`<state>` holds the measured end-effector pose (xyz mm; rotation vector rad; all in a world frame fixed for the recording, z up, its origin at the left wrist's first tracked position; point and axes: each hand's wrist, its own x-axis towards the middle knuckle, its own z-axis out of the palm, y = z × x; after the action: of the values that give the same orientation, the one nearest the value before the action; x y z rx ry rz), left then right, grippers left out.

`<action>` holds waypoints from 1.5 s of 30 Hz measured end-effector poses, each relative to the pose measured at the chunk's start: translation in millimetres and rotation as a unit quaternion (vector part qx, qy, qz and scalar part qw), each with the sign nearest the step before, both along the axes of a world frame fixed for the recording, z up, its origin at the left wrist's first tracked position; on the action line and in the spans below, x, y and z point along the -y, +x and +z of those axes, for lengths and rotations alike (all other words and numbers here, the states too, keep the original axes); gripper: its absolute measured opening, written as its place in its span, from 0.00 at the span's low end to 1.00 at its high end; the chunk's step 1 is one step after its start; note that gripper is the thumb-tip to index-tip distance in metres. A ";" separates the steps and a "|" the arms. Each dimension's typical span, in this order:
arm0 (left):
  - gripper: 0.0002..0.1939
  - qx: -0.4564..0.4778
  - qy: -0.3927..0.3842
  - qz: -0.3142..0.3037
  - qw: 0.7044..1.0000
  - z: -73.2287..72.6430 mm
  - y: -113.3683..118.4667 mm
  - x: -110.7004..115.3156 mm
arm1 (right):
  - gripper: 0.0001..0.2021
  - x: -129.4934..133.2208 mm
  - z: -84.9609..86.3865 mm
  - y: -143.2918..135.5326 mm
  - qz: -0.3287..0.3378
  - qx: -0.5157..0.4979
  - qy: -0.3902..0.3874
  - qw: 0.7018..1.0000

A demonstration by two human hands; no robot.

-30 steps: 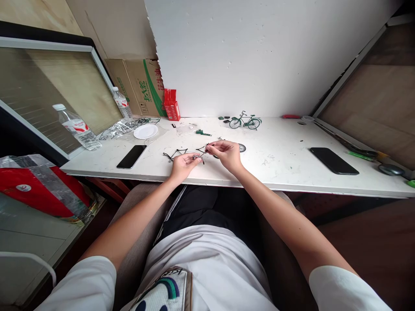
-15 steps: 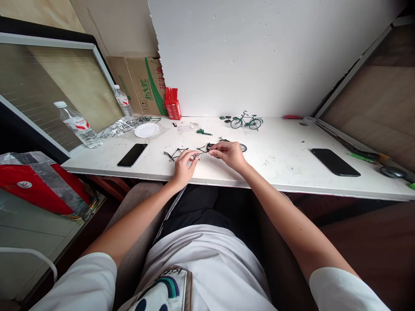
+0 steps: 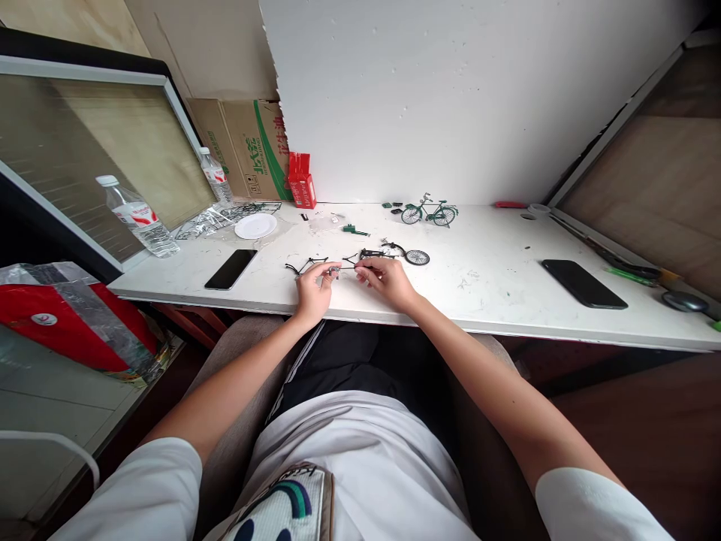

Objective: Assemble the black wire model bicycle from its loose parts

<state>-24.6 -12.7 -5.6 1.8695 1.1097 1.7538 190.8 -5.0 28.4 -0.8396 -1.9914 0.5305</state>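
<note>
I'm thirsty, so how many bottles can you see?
2: one bottle at the left end of the table, the other bottle farther back, near the cardboard box.

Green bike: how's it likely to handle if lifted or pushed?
Probably light for its size: the green bike is mostly thin, open frame. Likely fragile, given the slender handlebars. Pushed sideways, it may tip, since it stands on narrow wheels.
</note>
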 end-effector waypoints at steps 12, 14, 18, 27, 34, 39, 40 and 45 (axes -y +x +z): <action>0.11 0.043 -0.030 -0.011 0.999 -13.5 -5.5 -9.8 | 0.26 8.8 -1.4 -9.5 -0.007 0.022 -0.031 0.999; 0.12 0.043 -0.026 -0.013 0.999 -13.5 -5.5 -9.5 | 0.27 10.6 -0.9 -10.2 -0.012 0.015 -0.053 0.998; 0.15 0.027 -0.015 -0.012 0.999 -12.2 -4.8 -7.5 | 0.28 12.8 -0.7 -11.5 -0.017 -0.007 -0.094 0.995; 0.13 -0.002 0.017 -0.010 1.000 -5.4 -0.9 -1.6 | 0.23 3.6 -12.6 -14.9 -0.089 0.068 0.028 0.993; 0.09 0.023 -0.012 -0.010 1.000 -8.7 -1.5 -5.8 | 0.15 3.1 -16.2 -13.7 -0.038 0.064 0.030 0.997; 0.09 0.046 -0.029 -0.025 0.998 -10.8 -3.2 -9.3 | 0.18 4.7 -14.2 -10.7 -0.042 0.061 0.021 0.997; 0.09 0.050 -0.032 -0.029 0.998 -10.9 -3.5 -9.6 | 0.19 4.9 -13.9 -10.1 -0.040 0.060 0.023 0.997; 0.08 0.066 -0.049 -0.046 0.996 -10.3 -3.7 -8.7 | 0.23 6.8 -12.2 -10.0 -0.025 0.056 0.027 0.998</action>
<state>-28.3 -4.0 -15.9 1.6940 1.0245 1.7126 180.8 -11.9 16.3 -0.8999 -2.0723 0.4059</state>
